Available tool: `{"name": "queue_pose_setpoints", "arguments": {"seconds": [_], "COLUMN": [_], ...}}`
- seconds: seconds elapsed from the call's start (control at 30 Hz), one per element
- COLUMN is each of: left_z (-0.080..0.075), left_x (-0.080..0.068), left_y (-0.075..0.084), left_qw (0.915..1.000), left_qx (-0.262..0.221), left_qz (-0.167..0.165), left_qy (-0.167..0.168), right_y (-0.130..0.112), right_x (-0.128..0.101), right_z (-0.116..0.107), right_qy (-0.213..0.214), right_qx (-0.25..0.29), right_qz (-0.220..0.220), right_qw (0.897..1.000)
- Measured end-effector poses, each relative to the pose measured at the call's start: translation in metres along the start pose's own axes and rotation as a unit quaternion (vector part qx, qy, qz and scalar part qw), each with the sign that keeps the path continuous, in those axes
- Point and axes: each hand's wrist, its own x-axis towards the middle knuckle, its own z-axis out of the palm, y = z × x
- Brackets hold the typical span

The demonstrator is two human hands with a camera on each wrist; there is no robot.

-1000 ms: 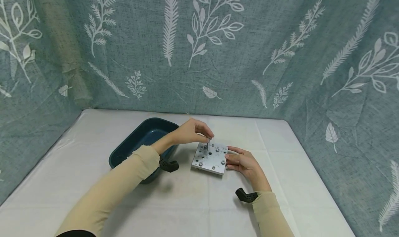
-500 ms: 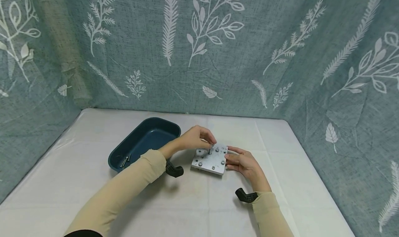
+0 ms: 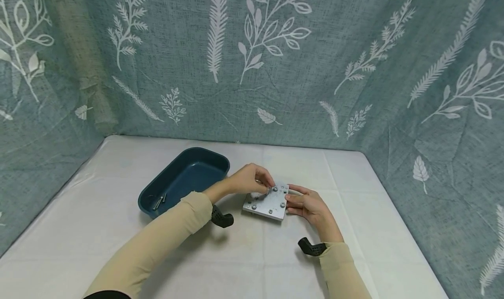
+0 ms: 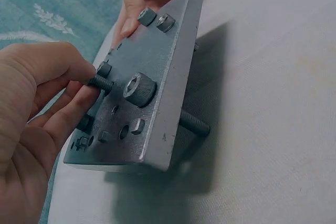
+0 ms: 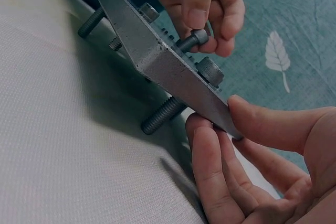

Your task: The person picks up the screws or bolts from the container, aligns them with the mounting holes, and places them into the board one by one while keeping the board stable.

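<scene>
A thick silver metal plate is held a little above the white table, with several socket head screws standing in its holes. My right hand grips its right edge, thumb on the top face and fingers beneath, as the right wrist view shows. Over the plate's middle, my left hand pinches a socket head bolt by its head between thumb and fingers. The threaded shank points into the plate's face at a hole. Below the plate, threaded ends of other screws stick out.
A dark blue tray stands left of the plate, partly behind my left forearm. Loose bolts lie at its near left end. A patterned green curtain hangs behind the table.
My left hand has come down and slightly right with the bolt, from above the plate to its face. The loose bolts in the tray have come into sight. My right hand stays put.
</scene>
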Motion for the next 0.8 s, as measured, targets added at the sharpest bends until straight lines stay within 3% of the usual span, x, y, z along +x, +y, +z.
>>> {"name": "queue_pose_setpoints", "arguments": {"seconds": [0.8], "left_z": [0.0074], "left_x": [-0.0033], "left_y": [-0.006], "left_qw": [0.9994], "left_qx": [-0.013], "left_qz": [0.029], "left_qy": [0.013], "right_y": [0.0014], "right_x": [0.0011], "right_z": [-0.0016], "right_qy": [-0.012], "right_qx": [0.001], "right_qz": [-0.004], "right_qw": [1.0]}}
